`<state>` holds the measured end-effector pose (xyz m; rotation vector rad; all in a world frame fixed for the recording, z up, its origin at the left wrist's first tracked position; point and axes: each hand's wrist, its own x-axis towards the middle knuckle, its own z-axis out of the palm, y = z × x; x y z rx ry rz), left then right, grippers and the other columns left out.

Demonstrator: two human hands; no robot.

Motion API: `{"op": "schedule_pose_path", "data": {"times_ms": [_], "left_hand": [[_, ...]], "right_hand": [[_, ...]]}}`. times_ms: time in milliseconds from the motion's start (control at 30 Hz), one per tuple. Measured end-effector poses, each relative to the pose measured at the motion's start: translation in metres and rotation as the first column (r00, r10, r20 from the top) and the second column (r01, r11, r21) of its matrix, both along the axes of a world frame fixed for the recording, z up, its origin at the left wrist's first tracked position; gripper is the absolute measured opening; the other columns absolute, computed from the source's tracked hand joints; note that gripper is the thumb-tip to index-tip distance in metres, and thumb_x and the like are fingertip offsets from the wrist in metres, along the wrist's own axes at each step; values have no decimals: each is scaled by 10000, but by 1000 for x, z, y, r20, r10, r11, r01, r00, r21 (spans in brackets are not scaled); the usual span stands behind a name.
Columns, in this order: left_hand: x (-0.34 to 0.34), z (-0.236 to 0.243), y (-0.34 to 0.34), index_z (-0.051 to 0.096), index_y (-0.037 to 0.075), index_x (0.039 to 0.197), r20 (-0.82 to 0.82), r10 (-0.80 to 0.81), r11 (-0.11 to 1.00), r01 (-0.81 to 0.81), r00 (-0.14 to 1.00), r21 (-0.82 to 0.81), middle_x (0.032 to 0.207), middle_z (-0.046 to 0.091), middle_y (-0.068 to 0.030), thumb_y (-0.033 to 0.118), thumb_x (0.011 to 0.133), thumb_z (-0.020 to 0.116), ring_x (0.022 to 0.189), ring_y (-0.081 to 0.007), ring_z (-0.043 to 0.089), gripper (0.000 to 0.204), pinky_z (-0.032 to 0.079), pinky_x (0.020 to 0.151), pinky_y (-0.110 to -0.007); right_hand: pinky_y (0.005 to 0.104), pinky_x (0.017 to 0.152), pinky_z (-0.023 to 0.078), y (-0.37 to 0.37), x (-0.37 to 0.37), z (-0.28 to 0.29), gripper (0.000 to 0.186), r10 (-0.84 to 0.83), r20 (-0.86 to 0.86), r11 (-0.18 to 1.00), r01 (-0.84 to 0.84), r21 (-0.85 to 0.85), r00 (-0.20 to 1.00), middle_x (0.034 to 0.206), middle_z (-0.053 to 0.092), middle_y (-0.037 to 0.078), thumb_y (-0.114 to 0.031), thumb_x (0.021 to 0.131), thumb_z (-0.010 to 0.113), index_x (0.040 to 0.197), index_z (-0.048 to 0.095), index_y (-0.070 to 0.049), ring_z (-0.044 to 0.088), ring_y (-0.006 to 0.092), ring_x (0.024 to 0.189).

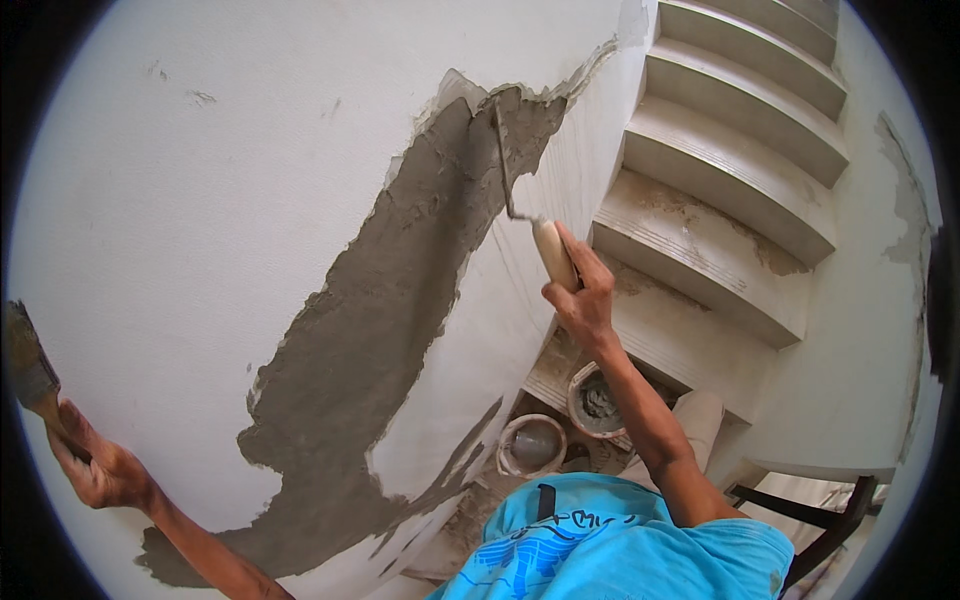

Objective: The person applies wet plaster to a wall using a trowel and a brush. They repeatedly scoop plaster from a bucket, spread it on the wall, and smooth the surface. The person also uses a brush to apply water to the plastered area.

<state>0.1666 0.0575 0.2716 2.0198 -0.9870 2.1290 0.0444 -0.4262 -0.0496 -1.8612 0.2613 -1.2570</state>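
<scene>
My right hand [587, 295] is closed round the pale handle of a trowel [505, 170]. Its thin blade, seen nearly edge-on, lies against the upper end of a wide band of wet grey mortar [350, 330] on the white wall [230, 170]. Ragged, chipped paint borders the mortar. Off at the far left, my left hand [100, 465] grips a flat brush [32, 365] by its wooden handle, bristles upward. The brush appears held apart from the mortar band.
White stairs [720, 190] climb away on the right, stained in patches. Below my right forearm stand a bucket of grey mortar [598, 402] and a bucket of greyish liquid [532, 445]. A dark railing [840, 520] is at lower right, beside another wall [870, 300] with peeling paint.
</scene>
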Motion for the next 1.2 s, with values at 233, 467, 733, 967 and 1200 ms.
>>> {"op": "schedule_pose_path", "data": {"times_ms": [233,467,733,967,1200], "left_hand": [[-2,-5,-10,690,-16,1163,2,65,992,-64,998,-109,1225,683,-143,179,979,630,1097,-218,672,274,534,980,-350],[6,3,12,699,-48,1117,-18,6,1000,-6,1000,5,1135,714,-164,125,954,656,1045,-223,694,241,571,915,-356],[3,-5,0,680,-31,1168,-68,-36,995,30,997,-94,1231,677,-156,194,968,648,1115,-220,664,304,526,993,-350],[-4,-5,-16,678,-39,1164,-60,8,993,-16,998,-120,1228,671,-179,182,968,643,1137,-244,654,298,525,1012,-378],[-5,-1,-11,687,-39,1147,-42,23,995,-27,999,-98,1221,671,-189,170,967,642,1119,-243,663,280,534,998,-383]], "right_hand": [[424,694,531,3,42,3,830,-225,12,966,225,-131,974,973,601,179,55,645,647,1446,464,-62,630,350,767],[394,621,534,44,29,-13,856,-203,-26,956,193,-219,979,923,587,125,81,632,628,1455,456,-77,625,290,726],[423,733,511,11,12,-1,816,-140,34,988,142,-58,990,929,609,176,68,627,653,1418,508,-68,619,346,795],[392,718,513,-25,31,10,798,-148,25,985,150,-91,989,909,601,144,47,623,643,1403,532,-76,606,293,765],[364,714,501,-31,3,17,816,40,-44,992,-45,-116,998,875,581,125,32,616,662,1412,537,-101,576,258,736]]}}
